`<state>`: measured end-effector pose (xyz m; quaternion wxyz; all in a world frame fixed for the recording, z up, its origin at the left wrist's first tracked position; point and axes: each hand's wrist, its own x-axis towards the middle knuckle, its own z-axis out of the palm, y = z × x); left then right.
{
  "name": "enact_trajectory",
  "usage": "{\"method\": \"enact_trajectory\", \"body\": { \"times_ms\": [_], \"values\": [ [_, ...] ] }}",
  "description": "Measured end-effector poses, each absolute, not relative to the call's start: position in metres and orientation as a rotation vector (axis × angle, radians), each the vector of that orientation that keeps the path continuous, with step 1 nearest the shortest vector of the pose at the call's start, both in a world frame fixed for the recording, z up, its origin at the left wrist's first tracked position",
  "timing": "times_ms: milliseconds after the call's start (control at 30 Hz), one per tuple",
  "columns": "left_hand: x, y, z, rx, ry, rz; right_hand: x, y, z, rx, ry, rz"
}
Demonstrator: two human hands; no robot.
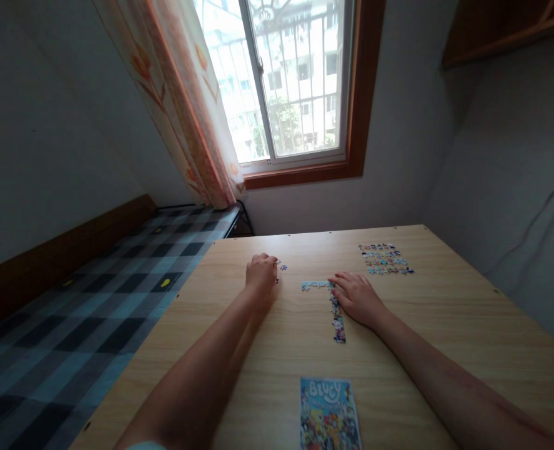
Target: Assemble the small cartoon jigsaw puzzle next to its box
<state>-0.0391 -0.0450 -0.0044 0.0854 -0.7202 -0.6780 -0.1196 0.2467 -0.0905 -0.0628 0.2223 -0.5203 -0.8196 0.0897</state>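
Observation:
My left hand (261, 275) is on the left part of the table with its fingers curled together. A few loose jigsaw pieces (283, 267) lie right beside its fingertips; whatever is under or between the fingers is hidden. My right hand (358, 297) rests with fingers stretched out at the corner of a partly joined jigsaw border. That border has a short light-blue top strip (315, 285) and a longer, multicoloured side strip (338, 325) running toward me, forming a corner. The fingers touch the corner and cover part of it.
Several rows of loose jigsaw pieces (385, 259) lie at the back right of the wooden table (426, 350). Near me is a picture card (330, 412) reading "Bluey". A bed with a checked cover (112, 294) stands at left, and a curtained window (300, 81) is behind.

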Motion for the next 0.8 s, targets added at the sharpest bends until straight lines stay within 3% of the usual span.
{"method": "enact_trajectory", "body": {
  "times_ms": [400,800],
  "values": [
    [-0.055,0.013,-0.003,-2.272,-2.036,-0.019,0.245,-0.089,-0.062,-1.449,-2.262,0.271],
    [-0.043,0.022,0.011,-2.282,-2.075,0.008,0.248,-0.090,-0.058,-1.434,-2.294,0.218]
  ]
}}
